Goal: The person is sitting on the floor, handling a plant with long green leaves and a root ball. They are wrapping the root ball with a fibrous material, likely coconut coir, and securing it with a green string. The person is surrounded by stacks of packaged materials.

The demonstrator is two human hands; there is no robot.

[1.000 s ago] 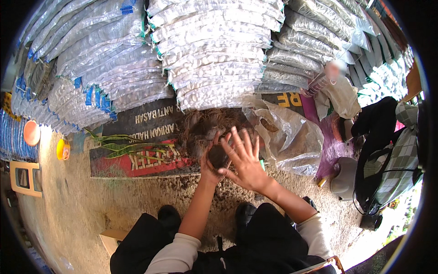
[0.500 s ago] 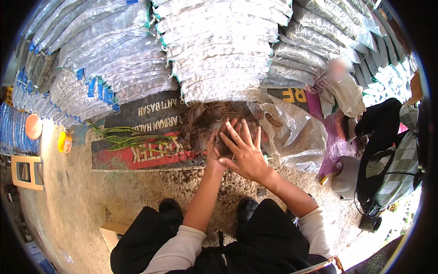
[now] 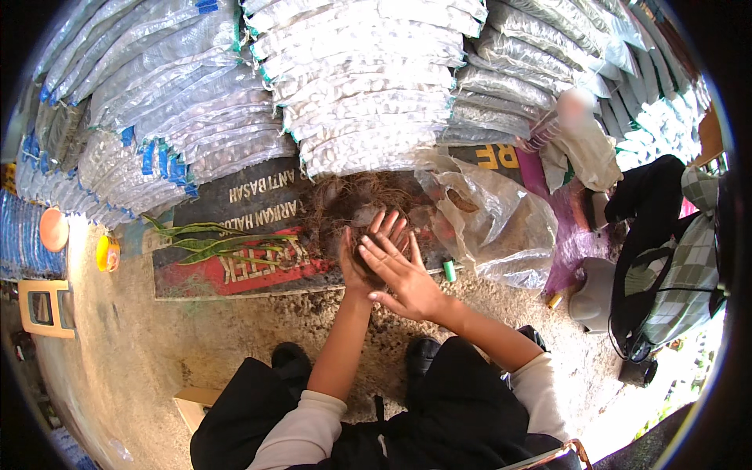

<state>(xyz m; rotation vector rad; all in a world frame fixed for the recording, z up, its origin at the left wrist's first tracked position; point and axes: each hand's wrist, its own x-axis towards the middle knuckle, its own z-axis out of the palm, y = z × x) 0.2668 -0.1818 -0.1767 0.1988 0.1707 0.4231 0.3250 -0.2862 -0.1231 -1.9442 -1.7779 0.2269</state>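
Note:
Between my two palms is a rounded dark brown clump of coir fibre or soil, mostly hidden by the hands. My left hand cups it from beneath and the left side, its fingertips showing beyond. My right hand presses on it from above and the right, fingers outstretched over the clump. Just beyond lies a loose heap of brown coir fibre on a dark printed sheet. Long green leaf cuttings rest on that sheet to the left. A small green spool stands right of my hands.
Tall stacks of filled clear bags rise behind the sheet. A crumpled clear plastic bag lies at right. Another person in a striped sleeve and light clothing is beyond it. A yellow cup and a cream stool stand at left.
My hands have drawn slightly nearer and left, and the right hand's fingers have closed further over the clump. The green spool, hidden before, now shows.

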